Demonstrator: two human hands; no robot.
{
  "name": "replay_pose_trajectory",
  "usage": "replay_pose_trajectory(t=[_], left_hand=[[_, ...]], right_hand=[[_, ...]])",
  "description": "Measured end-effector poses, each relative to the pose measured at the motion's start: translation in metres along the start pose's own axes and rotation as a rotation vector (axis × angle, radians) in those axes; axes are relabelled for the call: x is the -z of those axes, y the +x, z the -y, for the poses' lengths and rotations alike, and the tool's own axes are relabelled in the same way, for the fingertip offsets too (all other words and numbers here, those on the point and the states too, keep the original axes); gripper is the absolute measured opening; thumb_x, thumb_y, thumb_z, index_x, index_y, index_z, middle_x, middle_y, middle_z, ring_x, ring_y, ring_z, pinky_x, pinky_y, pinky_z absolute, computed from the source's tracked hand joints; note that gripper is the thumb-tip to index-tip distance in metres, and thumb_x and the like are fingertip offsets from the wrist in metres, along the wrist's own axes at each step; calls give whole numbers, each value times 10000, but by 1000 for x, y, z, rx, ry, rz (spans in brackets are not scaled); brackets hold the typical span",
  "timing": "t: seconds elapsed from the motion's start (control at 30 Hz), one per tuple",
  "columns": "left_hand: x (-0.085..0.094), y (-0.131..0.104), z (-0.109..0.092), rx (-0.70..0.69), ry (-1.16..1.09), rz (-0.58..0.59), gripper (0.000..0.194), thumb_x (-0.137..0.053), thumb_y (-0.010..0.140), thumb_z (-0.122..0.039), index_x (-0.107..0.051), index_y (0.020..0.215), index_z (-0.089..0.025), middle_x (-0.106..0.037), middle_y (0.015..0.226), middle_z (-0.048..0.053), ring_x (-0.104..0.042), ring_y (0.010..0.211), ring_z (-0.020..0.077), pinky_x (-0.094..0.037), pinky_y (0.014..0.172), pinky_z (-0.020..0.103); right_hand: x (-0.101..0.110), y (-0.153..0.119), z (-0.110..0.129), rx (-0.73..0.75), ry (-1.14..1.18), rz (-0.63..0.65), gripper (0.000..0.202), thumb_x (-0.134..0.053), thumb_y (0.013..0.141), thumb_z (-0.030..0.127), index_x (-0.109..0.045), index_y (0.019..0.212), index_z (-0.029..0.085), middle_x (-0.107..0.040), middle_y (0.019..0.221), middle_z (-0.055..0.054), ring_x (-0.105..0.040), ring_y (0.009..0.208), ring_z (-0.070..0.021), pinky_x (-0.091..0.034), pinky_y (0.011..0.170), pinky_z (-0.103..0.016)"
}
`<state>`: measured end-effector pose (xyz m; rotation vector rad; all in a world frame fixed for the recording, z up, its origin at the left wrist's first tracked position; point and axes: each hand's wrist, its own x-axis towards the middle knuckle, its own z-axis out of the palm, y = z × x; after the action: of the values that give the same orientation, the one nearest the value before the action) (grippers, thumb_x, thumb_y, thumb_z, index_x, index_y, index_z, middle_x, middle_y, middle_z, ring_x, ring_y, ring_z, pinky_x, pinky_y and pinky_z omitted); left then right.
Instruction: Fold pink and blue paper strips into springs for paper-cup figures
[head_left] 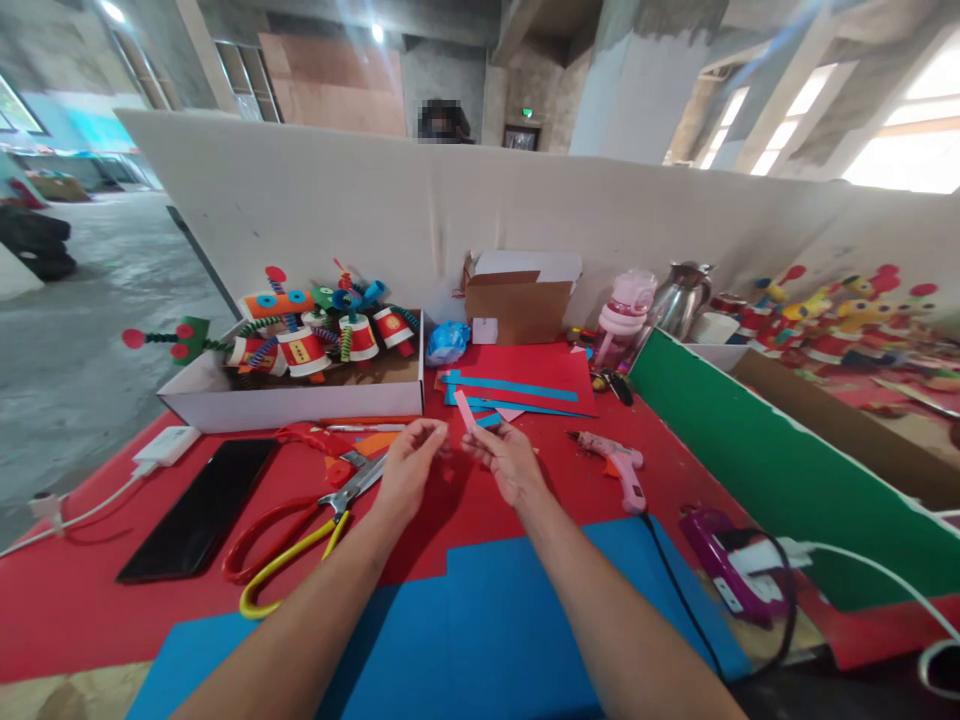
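Note:
My right hand (508, 462) pinches a narrow pink paper strip (464, 409), which points up and left from the fingertips. A bit of blue paper (489, 421) shows just behind these fingers. My left hand (414, 460) is closed, thumb against fingers, close to the right one but apart from it; what it holds, if anything, is too small to tell. Beside and partly behind the left wrist lie large scissors (341, 500) with red and yellow handles. Beyond both hands, blue paper strips (517, 387) rest on a red sheet (547, 362).
Paper-cup figures (304, 350) fill a white box (300, 408) at left. A black phone (199, 510) lies in front. To the right are a pink glue gun (619, 465), a purple power strip (731, 570) and a green-sided box (750, 465). Blue sheets (480, 630) lie beneath my forearms.

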<state>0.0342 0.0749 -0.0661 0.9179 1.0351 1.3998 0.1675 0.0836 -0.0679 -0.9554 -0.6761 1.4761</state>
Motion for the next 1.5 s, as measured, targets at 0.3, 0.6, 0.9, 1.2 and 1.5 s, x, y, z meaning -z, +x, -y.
replay_pose_trajectory(t=[0.3, 0.6, 0.9, 1.2, 1.5], left_hand=[[-5, -6, 1, 103, 85, 35, 390, -760, 578, -451, -632, 777, -140, -649, 672, 20, -566, 570, 125, -459, 515, 236], [-3, -4, 0, 110, 106, 55, 337, -763, 576, -418, -635, 689, -128, -598, 550, -9, -490, 484, 78, -416, 473, 198], [0, -2, -2, 168, -57, 63, 331, -792, 555, -373, -641, 728, -134, -592, 558, -8, -494, 461, 89, -443, 441, 224], [-1, -3, 2, 128, -52, 107, 295, -792, 568, -362, -664, 690, -126, -611, 573, 10, -504, 497, 88, -433, 466, 211], [-3, -3, 1, 72, 16, 63, 304, -788, 532, -383, -663, 646, -131, -602, 545, 6, -491, 482, 88, -400, 470, 212]], right_hand=[[-14, -13, -11, 34, -30, 40, 305, -820, 504, 340, -626, 678, 180, -662, 643, 18, -631, 595, -139, -550, 662, -312], [-9, -11, -10, 87, -272, -26, 249, -754, 567, 364, -626, 653, 170, -619, 563, 27, -582, 555, -126, -507, 604, -270], [-3, -6, 0, -25, -94, 152, 244, -764, 543, 257, -641, 747, 207, -640, 669, 32, -595, 621, -109, -508, 697, -271], [-1, -4, -8, -96, 93, 213, 328, -851, 496, 288, -641, 731, 197, -637, 656, 39, -575, 608, -90, -509, 703, -253], [-4, -8, -6, -86, 25, 196, 341, -845, 515, 337, -634, 733, 182, -644, 638, 41, -600, 606, -83, -504, 703, -230]])
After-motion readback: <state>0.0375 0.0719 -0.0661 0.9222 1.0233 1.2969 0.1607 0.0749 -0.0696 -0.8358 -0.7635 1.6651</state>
